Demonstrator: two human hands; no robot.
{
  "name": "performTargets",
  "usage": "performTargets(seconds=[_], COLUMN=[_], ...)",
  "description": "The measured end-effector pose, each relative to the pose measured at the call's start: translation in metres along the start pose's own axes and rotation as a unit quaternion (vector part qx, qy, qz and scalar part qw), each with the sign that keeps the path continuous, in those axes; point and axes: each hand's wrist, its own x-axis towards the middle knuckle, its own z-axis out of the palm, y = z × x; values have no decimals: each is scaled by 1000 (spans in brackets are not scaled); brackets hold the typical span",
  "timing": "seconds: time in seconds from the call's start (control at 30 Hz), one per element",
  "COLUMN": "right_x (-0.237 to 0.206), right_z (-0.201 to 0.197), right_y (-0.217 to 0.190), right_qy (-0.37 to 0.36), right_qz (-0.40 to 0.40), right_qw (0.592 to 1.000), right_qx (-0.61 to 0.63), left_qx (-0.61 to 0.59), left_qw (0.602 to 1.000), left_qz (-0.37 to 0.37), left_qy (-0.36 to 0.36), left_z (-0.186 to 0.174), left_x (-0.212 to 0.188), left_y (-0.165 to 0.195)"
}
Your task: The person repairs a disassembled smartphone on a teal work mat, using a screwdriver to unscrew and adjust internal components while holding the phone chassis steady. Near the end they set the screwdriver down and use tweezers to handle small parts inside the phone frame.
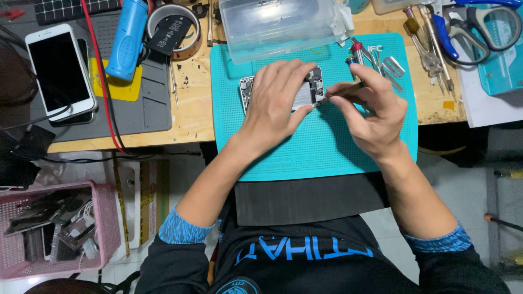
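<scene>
At the lower left of the frame, a pink basket (109,228) holding loose parts stands below the worktop (190,117). At the upper left, a white smartphone (59,71) lies screen-up on a grey mat (147,109), with a blue cylindrical tool (126,38) and a roll of tape (173,28) just to its right.

At frame centre, a teal work mat (316,147) covers the worktop edge. The opened phone (308,92) lies in the upper half of this mat, internals facing up. The left hand (278,100) rests flat on the phone, fingers spread over its body, pressing it onto the mat; this grip is a hold-down, not a closed grasp. A clear plastic box (278,24) sits at the mat's upper edge, above the phone.

To the right, the right hand (373,111) holds a thin tool (340,91) in a narrow pinch grip between thumb and fingers, tip at the right end of the phone.

At the upper right, assorted screwdrivers (430,49) and scissors (479,24) lie on the worktop.
</scene>
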Motion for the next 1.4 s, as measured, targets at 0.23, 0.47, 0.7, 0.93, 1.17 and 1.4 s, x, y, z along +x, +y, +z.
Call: performTargets(seconds=[0.23, 0.47, 0.7, 0.93, 1.17, 1.4], right_x=[-3, -3, -2, 9, 20, 38], right_z=[3, 4, 4, 1, 8, 2], right_y=[1, -1, -2, -10, -27, -44], right_qy=[15, 16, 12, -6, -11, -88], right_qz=[-20, -43, -52, -159, -117, -95], right_qw=[1000, 999, 998, 974, 977, 988], right_qx=[1, -24, -30, -163, -180, -82], left_qx=[6, 4, 1, -1, -8, -15], left_qw=[1000, 1000, 1000, 1000, 1000, 998], left_qz=[6, 3, 1, -3, -17, -43], left_qy=[5, 1, 1, 1, -6, -32], left_z=[-1, 0, 0, 0, 1, 3], left_x=[0, 0, 0, -1, -1, -1], left_y=[2, 2, 1, 0, -2, -6])
